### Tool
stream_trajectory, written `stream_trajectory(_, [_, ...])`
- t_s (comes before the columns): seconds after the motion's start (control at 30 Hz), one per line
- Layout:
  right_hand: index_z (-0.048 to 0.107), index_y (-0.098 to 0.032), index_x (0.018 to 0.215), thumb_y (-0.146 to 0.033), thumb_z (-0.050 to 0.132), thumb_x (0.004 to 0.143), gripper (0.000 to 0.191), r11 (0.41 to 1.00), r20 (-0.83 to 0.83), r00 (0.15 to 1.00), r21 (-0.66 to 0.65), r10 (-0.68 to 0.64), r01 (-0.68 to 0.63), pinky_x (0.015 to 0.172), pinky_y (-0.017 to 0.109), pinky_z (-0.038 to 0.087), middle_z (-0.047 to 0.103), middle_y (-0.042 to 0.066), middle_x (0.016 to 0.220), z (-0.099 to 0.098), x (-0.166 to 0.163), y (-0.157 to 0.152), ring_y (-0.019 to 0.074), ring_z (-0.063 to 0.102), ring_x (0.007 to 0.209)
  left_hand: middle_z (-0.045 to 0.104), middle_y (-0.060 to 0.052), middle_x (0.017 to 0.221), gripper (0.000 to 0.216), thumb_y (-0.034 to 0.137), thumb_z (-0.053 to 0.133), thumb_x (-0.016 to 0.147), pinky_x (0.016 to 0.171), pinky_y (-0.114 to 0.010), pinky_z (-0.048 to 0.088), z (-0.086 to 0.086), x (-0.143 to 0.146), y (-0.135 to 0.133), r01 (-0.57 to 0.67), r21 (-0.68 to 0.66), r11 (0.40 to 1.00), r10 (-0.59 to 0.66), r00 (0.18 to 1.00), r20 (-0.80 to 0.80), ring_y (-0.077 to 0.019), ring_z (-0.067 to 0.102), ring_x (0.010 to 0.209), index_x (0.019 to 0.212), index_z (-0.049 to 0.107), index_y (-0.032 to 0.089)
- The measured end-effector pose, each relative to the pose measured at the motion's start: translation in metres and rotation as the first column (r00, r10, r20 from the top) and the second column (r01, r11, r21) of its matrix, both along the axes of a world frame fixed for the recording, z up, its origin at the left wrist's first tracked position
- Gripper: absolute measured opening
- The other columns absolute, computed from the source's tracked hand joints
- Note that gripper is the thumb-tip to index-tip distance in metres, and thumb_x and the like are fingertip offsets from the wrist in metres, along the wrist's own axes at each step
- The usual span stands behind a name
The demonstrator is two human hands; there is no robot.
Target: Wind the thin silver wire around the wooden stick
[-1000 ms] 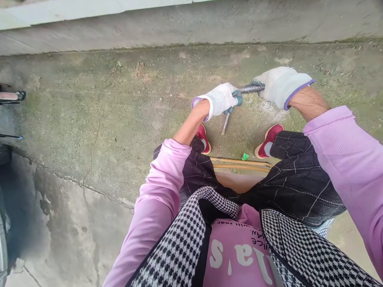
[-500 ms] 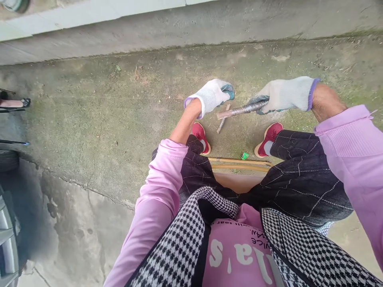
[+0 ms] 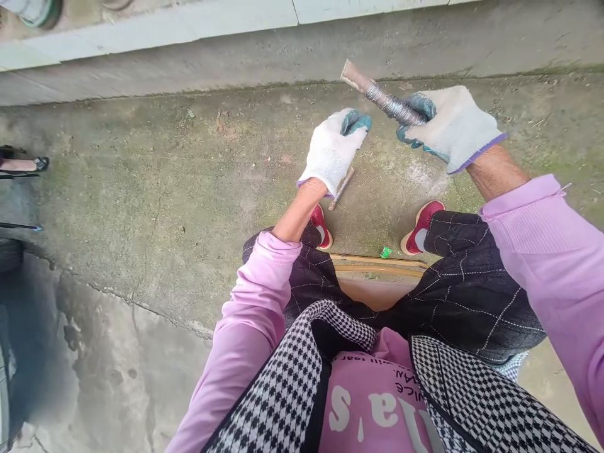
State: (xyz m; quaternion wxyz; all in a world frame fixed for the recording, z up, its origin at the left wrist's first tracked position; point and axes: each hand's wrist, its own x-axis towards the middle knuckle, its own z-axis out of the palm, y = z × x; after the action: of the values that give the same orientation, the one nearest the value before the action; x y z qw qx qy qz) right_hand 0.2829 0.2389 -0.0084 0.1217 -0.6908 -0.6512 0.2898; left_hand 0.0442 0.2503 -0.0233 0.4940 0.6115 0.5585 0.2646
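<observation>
My right hand (image 3: 460, 126), in a white knitted glove with a blue-green palm, is closed round one end of a wooden stick wound with silvery wire (image 3: 387, 106). The bare end of the stick points up and to the left. My left hand (image 3: 334, 143), gloved the same way, is held to the left of the stick and apart from it, fingers curled into a pinch. Whatever is in that pinch is too thin or hidden to make out. Below my left hand a short thin stick (image 3: 342, 189) lies on the concrete.
Red shoes (image 3: 421, 228) stand on the mossy concrete ground (image 3: 155, 182). Between the legs are a wooden seat edge (image 3: 377, 292), yellowish strips (image 3: 377, 262) and a green scrap (image 3: 385, 252). A low ledge (image 3: 226, 68) runs across the far side. Another person's foot (image 3: 40, 164) shows at far left.
My right hand has lifted and tilted the wire-wound stick, so its bare end now points up toward the ledge. My left hand has risen slightly and turned, still pinched.
</observation>
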Motion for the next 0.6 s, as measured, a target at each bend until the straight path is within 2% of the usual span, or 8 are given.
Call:
stream_trajectory(0.07, [0.067, -0.030, 0.094, -0.027, 0.088, 0.098, 0.022, 1.000, 0.036, 0.999, 0.007, -0.004, 0.004, 0.116, 0.054, 0.063, 0.087, 0.011, 0.105, -0.002, -0.012, -0.003, 0.0352, 0.080, 0.113, 0.080, -0.008, 0.102, 0.024, 0.041, 0.076, 0.114, 0.102, -0.043, 0.064, 0.005, 0.015, -0.004, -0.018, -0.191, 0.982, 0.040, 0.993, 0.110, -0.0262, 0.078, 0.105, 0.097, 0.072, 0.024])
stream_trajectory(0.17, [0.071, -0.034, 0.113, -0.030, 0.089, 0.097, 0.024, 1.000, 0.068, 0.998, -0.004, 0.002, -0.001, 0.127, 0.066, 0.059, 0.089, 0.016, 0.134, -0.006, -0.033, -0.013, 0.0424, 0.080, 0.129, 0.082, -0.007, 0.098, 0.018, 0.039, 0.082, 0.113, 0.095, -0.043, 0.068, 0.009, 0.030, -0.002, -0.097, -0.387, 0.917, 0.169, 0.973, 0.156, -0.0263, 0.084, 0.102, 0.116, 0.079, 0.021])
stream_trajectory(0.3, [0.072, -0.037, 0.139, -0.030, 0.085, 0.102, 0.040, 0.996, 0.114, 0.993, -0.083, 0.027, -0.017, 0.132, 0.076, 0.054, 0.081, 0.020, 0.160, 0.007, -0.056, -0.023, 0.0494, 0.077, 0.144, 0.085, -0.008, 0.091, 0.053, 0.056, 0.100, 0.100, 0.089, -0.045, 0.069, 0.005, 0.031, 0.003, -0.126, -0.406, 0.905, 0.183, 0.977, 0.106, -0.0330, 0.089, 0.106, 0.137, 0.083, 0.022])
stream_trajectory(0.37, [0.072, -0.034, 0.147, -0.030, 0.083, 0.107, 0.042, 0.986, 0.183, 0.981, -0.162, 0.063, -0.033, 0.133, 0.079, 0.054, 0.077, 0.024, 0.166, 0.024, -0.062, -0.027, 0.0536, 0.075, 0.150, 0.085, -0.010, 0.091, 0.065, 0.066, 0.100, 0.099, 0.088, -0.046, 0.070, 0.000, 0.029, 0.006, -0.104, -0.399, 0.911, 0.156, 0.982, 0.102, -0.0349, 0.090, 0.107, 0.142, 0.082, 0.021])
stream_trajectory(0.43, [0.075, -0.032, 0.151, -0.030, 0.083, 0.109, 0.043, 0.981, 0.253, 0.961, -0.185, 0.111, -0.064, 0.131, 0.083, 0.055, 0.075, 0.025, 0.168, 0.049, -0.064, -0.037, 0.0584, 0.073, 0.155, 0.086, -0.010, 0.091, 0.068, 0.071, 0.096, 0.102, 0.089, -0.047, 0.071, -0.004, 0.026, 0.010, -0.092, -0.394, 0.914, 0.142, 0.985, 0.099, -0.0353, 0.090, 0.108, 0.145, 0.081, 0.021])
stream_trajectory(0.5, [0.082, -0.035, 0.146, -0.035, 0.077, 0.114, 0.032, 0.991, 0.235, 0.964, -0.079, 0.122, -0.106, 0.131, 0.086, 0.056, 0.076, 0.020, 0.167, 0.078, -0.059, -0.057, 0.0596, 0.070, 0.159, 0.087, -0.009, 0.093, 0.060, 0.068, 0.090, 0.109, 0.092, -0.047, 0.071, -0.007, 0.024, 0.014, -0.117, -0.385, 0.915, 0.172, 0.979, 0.112, -0.0325, 0.089, 0.111, 0.146, 0.081, 0.022])
stream_trajectory(0.53, [0.086, -0.043, 0.144, -0.035, 0.074, 0.115, 0.032, 0.988, 0.172, 0.973, -0.021, 0.152, -0.151, 0.135, 0.086, 0.054, 0.078, 0.013, 0.164, 0.092, -0.055, -0.071, 0.0563, 0.070, 0.160, 0.087, -0.008, 0.096, 0.053, 0.063, 0.087, 0.113, 0.095, -0.047, 0.072, -0.007, 0.023, 0.017, -0.146, -0.378, 0.914, 0.205, 0.972, 0.120, -0.0306, 0.088, 0.112, 0.145, 0.081, 0.022])
stream_trajectory(0.6, [0.090, -0.048, 0.141, -0.039, 0.072, 0.120, 0.028, 0.999, -0.070, 0.997, -0.026, 0.043, -0.045, 0.140, 0.076, 0.056, 0.078, 0.007, 0.167, 0.112, -0.045, -0.100, 0.0457, 0.069, 0.163, 0.089, -0.008, 0.102, 0.037, 0.049, 0.078, 0.119, 0.100, -0.046, 0.072, -0.006, 0.021, 0.020, -0.195, -0.364, 0.911, 0.261, 0.955, 0.141, -0.0276, 0.085, 0.115, 0.143, 0.082, 0.022])
